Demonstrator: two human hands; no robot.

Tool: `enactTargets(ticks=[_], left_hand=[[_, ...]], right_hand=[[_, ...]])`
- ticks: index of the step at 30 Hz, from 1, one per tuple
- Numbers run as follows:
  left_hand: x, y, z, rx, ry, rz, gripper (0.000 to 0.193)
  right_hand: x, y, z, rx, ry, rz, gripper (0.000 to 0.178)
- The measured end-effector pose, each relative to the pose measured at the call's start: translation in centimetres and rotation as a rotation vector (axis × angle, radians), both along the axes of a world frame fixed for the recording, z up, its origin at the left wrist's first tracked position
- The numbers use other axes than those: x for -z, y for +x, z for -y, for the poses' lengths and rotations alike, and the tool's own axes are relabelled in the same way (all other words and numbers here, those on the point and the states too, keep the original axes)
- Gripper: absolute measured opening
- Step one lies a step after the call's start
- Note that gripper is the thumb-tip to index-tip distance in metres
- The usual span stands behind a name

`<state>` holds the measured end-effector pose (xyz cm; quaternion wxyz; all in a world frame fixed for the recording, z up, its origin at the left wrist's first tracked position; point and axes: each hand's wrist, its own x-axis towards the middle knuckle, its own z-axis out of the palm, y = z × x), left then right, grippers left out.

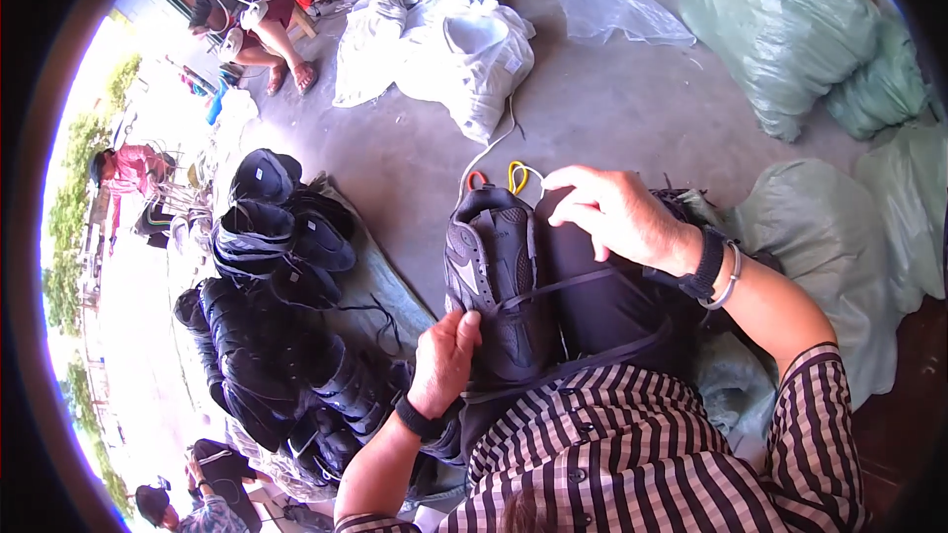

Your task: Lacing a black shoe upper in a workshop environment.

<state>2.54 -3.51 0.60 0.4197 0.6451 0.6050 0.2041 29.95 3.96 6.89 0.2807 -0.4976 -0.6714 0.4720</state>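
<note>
A black and grey lace-up shoe lies in front of me by my lap, its toe toward me. My left hand pinches the shoe's left side near the lower eyelets with thumb and forefinger. A dark shoelace runs from those eyelets rightward. My right hand is raised right of the shoe's collar, fingers curled in; whatever they hold is too small to make out. Past the collar show an orange loop and a yellow loop. A pale cord passes near them.
Dark shoes lie in a heap to my left. A white sack lies ahead on the grey floor, with a clear plastic sheet beyond. Pale green sacks stand at right. A seated person handles pale items at far left.
</note>
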Motion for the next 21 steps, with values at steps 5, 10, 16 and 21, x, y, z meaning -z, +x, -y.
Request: enactTargets(ticks=[5,10,16,21], left_hand=[[-1.0,-0.7,0.0,0.009,-0.04,-0.075,0.042],[-0.5,0.8,-0.8,-0.157,0.361,0.209,0.03],[0.1,0.8,0.1,-0.19,-0.074,0.459,0.028],[-0.9,0.3,0.5,-0.081,-0.168,0.16,0.032]], right_hand=[[2.5,-1.1,-1.1,0.033,0.039,-0.209,0.018],[2.1,-2.1,-0.9,0.007,-0.06,-0.201,0.01],[3.0,-1.5,-1.7,0.099,-0.02,-0.191,0.007],[3.5,-2.2,-1.0,-0.031,0.027,-0.325,0.017]])
